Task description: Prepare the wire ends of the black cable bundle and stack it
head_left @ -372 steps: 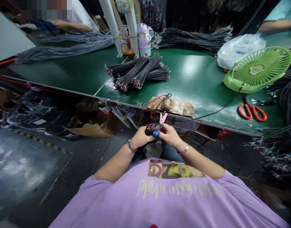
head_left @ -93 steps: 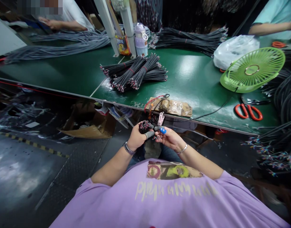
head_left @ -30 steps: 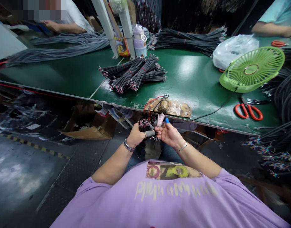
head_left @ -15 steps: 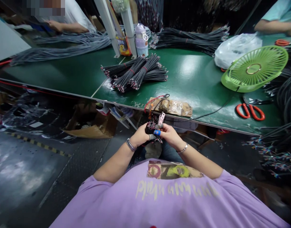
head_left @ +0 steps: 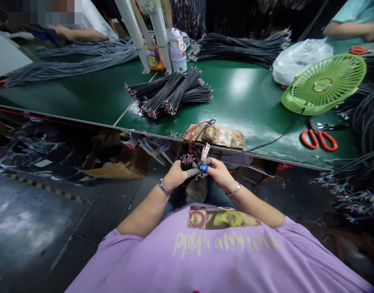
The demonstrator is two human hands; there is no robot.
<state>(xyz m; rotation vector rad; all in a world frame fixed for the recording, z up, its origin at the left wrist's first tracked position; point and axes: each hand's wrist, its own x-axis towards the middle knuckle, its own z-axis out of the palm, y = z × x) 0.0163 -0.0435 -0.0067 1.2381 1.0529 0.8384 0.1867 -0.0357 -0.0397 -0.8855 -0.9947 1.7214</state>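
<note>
In my lap, below the table's front edge, my left hand (head_left: 176, 176) is closed around a bundle of black cables (head_left: 186, 160) whose stripped coloured ends stick up. My right hand (head_left: 219, 174), with a blue finger cot on one finger, pinches at the wire ends and holds a small pinkish clip tool (head_left: 205, 151) between the fingers. The two hands touch each other just under a taped fixture (head_left: 219, 136) with red and black leads on the edge of the green table (head_left: 92, 95).
Tied bundles of black cables (head_left: 171, 94) lie mid-table. A green fan (head_left: 324, 84), a clear plastic bag (head_left: 299, 60) and red scissors (head_left: 318, 139) sit at right. A bottle (head_left: 178, 50) stands by white posts. Other people's arms rest at the far left and far right. A cardboard box (head_left: 114, 160) is under the table.
Both hands stay together on the cable bundle. Over the last second the right hand dropped from beside the clip tool back onto the wire ends; the view shifted slightly.
</note>
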